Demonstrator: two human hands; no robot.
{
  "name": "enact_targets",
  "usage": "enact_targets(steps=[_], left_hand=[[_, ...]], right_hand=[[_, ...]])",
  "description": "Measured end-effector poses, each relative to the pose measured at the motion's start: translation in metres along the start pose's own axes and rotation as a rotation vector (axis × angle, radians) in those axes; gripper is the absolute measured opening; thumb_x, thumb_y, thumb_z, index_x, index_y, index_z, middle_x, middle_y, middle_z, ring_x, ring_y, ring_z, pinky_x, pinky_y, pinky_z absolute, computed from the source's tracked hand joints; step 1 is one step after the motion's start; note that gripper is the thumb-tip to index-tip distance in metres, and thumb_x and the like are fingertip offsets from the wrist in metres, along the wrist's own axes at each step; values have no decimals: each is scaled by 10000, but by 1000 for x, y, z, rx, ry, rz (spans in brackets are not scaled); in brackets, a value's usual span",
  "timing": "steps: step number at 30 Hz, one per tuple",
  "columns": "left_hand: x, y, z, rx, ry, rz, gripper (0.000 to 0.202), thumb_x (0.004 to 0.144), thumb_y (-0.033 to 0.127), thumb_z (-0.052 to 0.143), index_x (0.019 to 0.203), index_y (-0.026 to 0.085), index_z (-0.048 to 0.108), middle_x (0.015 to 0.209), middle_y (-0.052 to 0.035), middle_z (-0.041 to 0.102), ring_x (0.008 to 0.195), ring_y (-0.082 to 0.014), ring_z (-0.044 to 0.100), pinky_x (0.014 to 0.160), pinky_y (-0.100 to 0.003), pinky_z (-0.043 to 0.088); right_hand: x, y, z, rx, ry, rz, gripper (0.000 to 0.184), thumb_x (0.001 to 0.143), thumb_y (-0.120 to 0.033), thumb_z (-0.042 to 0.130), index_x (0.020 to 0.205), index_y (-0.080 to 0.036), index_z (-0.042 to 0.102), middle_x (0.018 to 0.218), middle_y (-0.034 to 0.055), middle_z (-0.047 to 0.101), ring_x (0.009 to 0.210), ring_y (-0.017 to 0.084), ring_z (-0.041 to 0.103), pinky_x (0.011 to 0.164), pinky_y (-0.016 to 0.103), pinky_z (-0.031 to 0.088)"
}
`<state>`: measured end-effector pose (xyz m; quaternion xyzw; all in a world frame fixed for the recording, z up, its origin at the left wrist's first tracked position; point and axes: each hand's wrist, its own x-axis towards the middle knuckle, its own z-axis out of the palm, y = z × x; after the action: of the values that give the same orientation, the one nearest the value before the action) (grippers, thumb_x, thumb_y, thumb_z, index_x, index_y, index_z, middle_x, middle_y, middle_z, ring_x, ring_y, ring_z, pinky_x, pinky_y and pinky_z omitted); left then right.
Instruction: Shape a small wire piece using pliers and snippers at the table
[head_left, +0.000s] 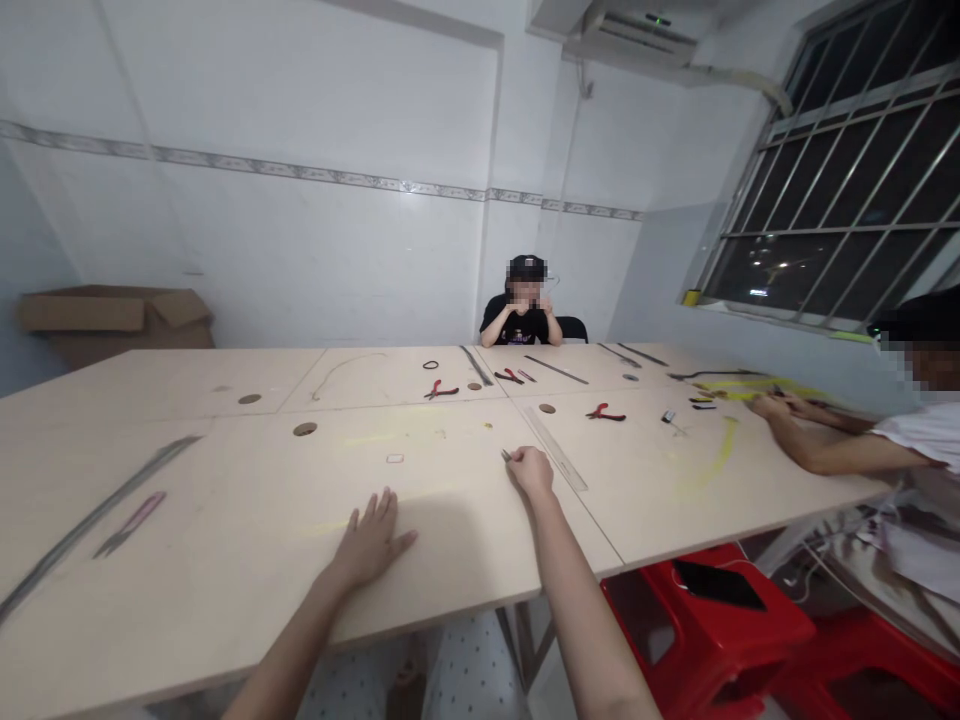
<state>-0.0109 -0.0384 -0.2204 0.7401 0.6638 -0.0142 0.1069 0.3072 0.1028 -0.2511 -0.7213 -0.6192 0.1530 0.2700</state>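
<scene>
My left hand lies flat on the table with its fingers spread and holds nothing. Close beyond its fingertips is a small white rectangle with a reddish edge. My right hand is closed and rests on the tabletop. From its fingers pokes a small dark, pointed tip; the rest of that object is hidden in the grip. A clear ruler lies just right of this hand. Farther off is a tiny yellow piece.
Red-handled pliers and more pliers lie across the wooden table. Pink-handled scissors and dark strips are at left. One person sits opposite; another's forearms rest at right. Red stools stand below.
</scene>
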Motion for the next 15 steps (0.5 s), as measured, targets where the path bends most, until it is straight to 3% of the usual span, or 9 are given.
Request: enact_targets(steps=[4, 8, 15], left_hand=[[-15, -16, 13, 37, 104, -165, 920, 896, 633, 256, 1537, -18, 139, 1617, -185, 73, 1509, -343, 78, 1199, -556, 96], [-21, -34, 20, 60, 177, -281, 922, 882, 643, 280, 1533, -3, 190, 1615, -172, 125, 1507, -332, 123, 1201, -541, 136], [-27, -38, 22, 107, 267, -319, 904, 897, 653, 260, 1528, 8, 228, 1606, -187, 169, 1507, -314, 140, 1205, -521, 137]], right_hand=[[-1, -1, 0, 33, 3, 3, 251, 926, -390, 605, 949, -146, 657, 984, 50, 669, 918, 167, 629, 847, 367, 520], [0, 0, 1, 84, 21, 16, 240, 913, -385, 622, 896, -149, 660, 941, 42, 673, 890, 161, 627, 843, 361, 510], [2, 4, 5, 318, 108, 33, 296, 905, -410, 627, 767, -149, 635, 761, 7, 651, 750, 135, 618, 772, 321, 503]])
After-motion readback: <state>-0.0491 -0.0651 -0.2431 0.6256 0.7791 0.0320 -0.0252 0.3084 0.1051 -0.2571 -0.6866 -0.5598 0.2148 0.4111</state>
